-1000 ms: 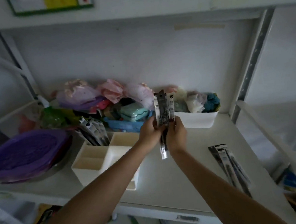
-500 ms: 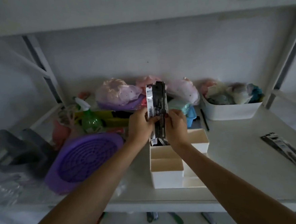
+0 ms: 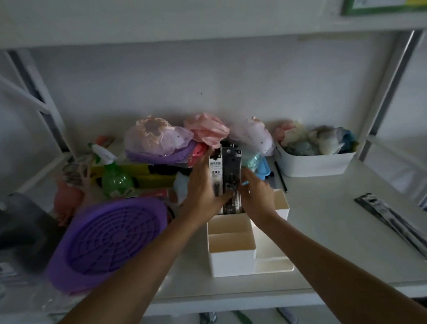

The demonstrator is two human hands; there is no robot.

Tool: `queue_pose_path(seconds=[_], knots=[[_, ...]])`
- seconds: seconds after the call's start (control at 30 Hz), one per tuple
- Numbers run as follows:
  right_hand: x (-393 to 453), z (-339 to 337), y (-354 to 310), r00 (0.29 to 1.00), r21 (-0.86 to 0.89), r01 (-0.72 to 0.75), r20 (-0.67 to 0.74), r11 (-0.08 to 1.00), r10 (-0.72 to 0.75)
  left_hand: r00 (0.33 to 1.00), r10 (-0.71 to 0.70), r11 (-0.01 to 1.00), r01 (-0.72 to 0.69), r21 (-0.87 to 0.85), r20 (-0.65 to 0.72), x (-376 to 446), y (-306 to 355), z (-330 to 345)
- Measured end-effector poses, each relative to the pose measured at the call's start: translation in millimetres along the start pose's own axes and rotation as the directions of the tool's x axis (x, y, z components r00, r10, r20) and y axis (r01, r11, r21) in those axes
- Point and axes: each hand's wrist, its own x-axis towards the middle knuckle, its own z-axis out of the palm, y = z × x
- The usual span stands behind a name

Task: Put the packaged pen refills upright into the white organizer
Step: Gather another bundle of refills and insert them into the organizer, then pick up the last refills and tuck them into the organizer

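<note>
1. Left hand [image 3: 202, 188] and right hand [image 3: 256, 196] both grip one bundle of packaged pen refills [image 3: 225, 178], pressing it from either side. Thumbs sit on the near face of the packs.
2. Bundle stands upright, lower ends down inside the back compartment of the white organizer [image 3: 232, 251]. Upper part sticks out well above the rim. Can't tell if the ends touch the bottom; the hands block that.
3. Organizer sits near the front edge of the shelf [image 3: 326, 242], roughly mid-width. Two near compartments on its left side look empty. A lower tray section runs along its right side.
4. More refill packs [image 3: 395, 225] lie flat toward the right edge of the shelf, well apart from the organizer, pointing diagonally toward the front right corner.
5. Purple round basket [image 3: 107, 242] lies tilted on the left part of the shelf, just beside the left forearm.
6. Green spray bottle [image 3: 113, 176] stands behind the basket.
7. White bin [image 3: 313, 165] with bundled soft items sits toward the back right corner.
8. Pile of pink and lilac fabric items [image 3: 180, 138] runs along the back edge, behind the hands.
9. Lighting is dim; print on the packs is mostly unreadable.
</note>
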Motion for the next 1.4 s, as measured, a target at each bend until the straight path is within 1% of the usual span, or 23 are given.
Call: queue_pose_path(seconds=[0.07,0.17,0.23,0.33,0.4,0.47,0.5,0.53,0.57,0.63,0.67,0.7,0.73,0.8,0.9,0.97,1.07,1.1,1.17,1.2,1.27,1.33,1.4], knots=[[-10.1,3.0,8.4,0.994,-0.022,-0.041,0.100,0.999,0.043,0.997,0.078,0.995,-0.078,-0.054,-0.002,1.0,4.4,-1.5],[-24.6,9.3,17.0,0.981,-0.099,-0.028,0.187,0.995,0.046,0.979,0.189,0.980,-0.193,0.048,0.079,3.0,8.8,0.0],[-28.0,13.6,15.0,0.991,-0.113,0.005,0.137,0.994,0.010,0.973,0.167,0.980,-0.182,0.085,0.162,0.1,14.1,-0.7],[-26.8,9.5,-2.8,1.000,0.101,-0.019,0.001,0.995,0.019,0.964,0.178,0.948,-0.221,0.229,0.195,-5.6,13.5,0.3],[-23.9,5.2,-12.8,0.997,0.103,0.073,-0.015,0.992,-0.071,0.961,0.163,0.910,-0.234,0.343,0.224,-10.0,14.7,4.2],[-19.3,5.5,-14.5,0.984,0.015,0.171,0.056,0.985,-0.171,0.960,0.154,0.872,-0.244,0.425,0.235,-12.8,15.7,9.4],[-18.1,7.6,-13.2,0.977,-0.036,0.180,0.127,0.983,-0.174,0.960,0.164,0.857,-0.254,0.449,0.229,-14.3,14.9,11.1],[-17.9,10.6,-9.9,0.969,-0.075,0.164,0.197,0.984,-0.146,0.961,0.154,0.865,-0.244,0.439,0.230,-15.5,12.8,11.9],[-18.4,14.1,-4.6,0.961,-0.102,0.139,0.255,0.985,-0.109,0.967,0.134,0.907,-0.207,0.367,0.215,-17.1,9.4,10.8],[-19.7,19.2,6.4,0.938,-0.143,0.116,0.340,0.983,-0.061,0.988,0.091,0.964,-0.119,0.236,0.128,-19.8,2.6,5.2],[-20.4,20.3,10.4,0.925,-0.158,0.125,0.375,0.980,-0.057,0.992,0.080,0.972,-0.100,0.211,0.100,-21.8,1.9,2.7],[-20.8,20.4,13.8,0.915,-0.161,0.146,0.398,0.976,-0.071,0.988,0.107,0.954,-0.133,0.268,0.109,-24.1,1.8,1.1],[-20.7,18.9,15.6,0.912,-0.146,0.172,0.397,0.974,-0.101,0.979,0.142,0.928,-0.182,0.326,0.144,-26.1,1.9,0.2],[-19.0,11.7,17.5,0.944,-0.053,0.196,0.281,0.979,-0.174,0.979,0.124,0.903,-0.178,0.391,0.159,-25.1,8.2,-0.4],[-12.4,-6.4,31.4,0.989,0.084,0.133,0.046,0.987,-0.137,0.996,0.076,0.893,-0.045,0.447,-0.053,-14.6,36.8,10.0],[-3.7,-20.3,55.2,0.999,0.088,0.048,0.021,0.995,-0.050,0.982,0.143,0.887,-0.073,0.457,-0.121,-4.8,72.4,35.2],[9.6,-48.1,114.3,0.994,-0.101,-0.043,0.092,0.994,0.052,0.974,0.221,0.876,-0.177,0.449,-0.048,-0.2,128.5,100.4],[10.8,-60.8,139.3,0.989,-0.164,-0.068,0.121,0.984,0.089,0.982,0.189,0.884,-0.176,0.432,0.014,-2.3,143.7,126.3],[7.9,-91.9,190.5,0.964,-0.258,-0.138,0.186,0.956,0.190,0.971,-0.034,0.917,-0.063,0.393,0.235,-9.4,168.3,177.5],[4.1,-109.6,215.2,0.943,-0.298,-0.182,0.216,0.937,0.252,0.927,-0.186,0.927,0.056,0.372,0.325,-14.0,178.2,201.4],[-4.8,-145.3,257.4,0.876,-0.387,-0.276,0.274,0.880,0.396,0.801,-0.423,0.899,0.310,0.311,0.425,-24.1,199.6,243.5],[-16.5,-175.0,289.1,0.820,-0.468,-0.291,0.327,0.834,0.469,0.726,-0.513,0.858,0.429,0.281,0.458,-35.8,222.8,276.9],[-24.0,-197.8,311.6,0.815,-0.503,-0.250,0.353,0.828,0.460,0.715,-0.532,0.846,0.423,0.324,0.454,-46.1,244.7,304.6]])
